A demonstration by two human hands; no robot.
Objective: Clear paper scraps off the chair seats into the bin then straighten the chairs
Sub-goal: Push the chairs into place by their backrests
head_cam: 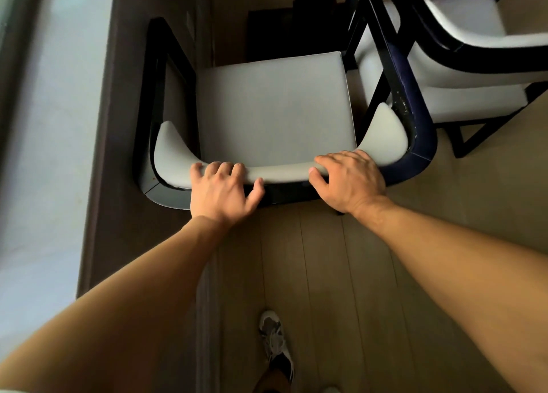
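Two bare forearms reach forward over a pale plank floor [326, 274], above one grey sneaker [274, 342]. At left, a light wall [44, 155] meets a dark strip. Left hand [221, 189] and right hand [351, 182] each curl over the backrest of the near chair [275, 102]; its grey seat is bare. Just beside it at right stands a second chair [474, 66]. No writing is readable.

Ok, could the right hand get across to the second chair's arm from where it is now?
Probably yes. The right hand grips the near chair's backrest, and the second chair stands close on that side with only bare floor between. It would have to let go first.
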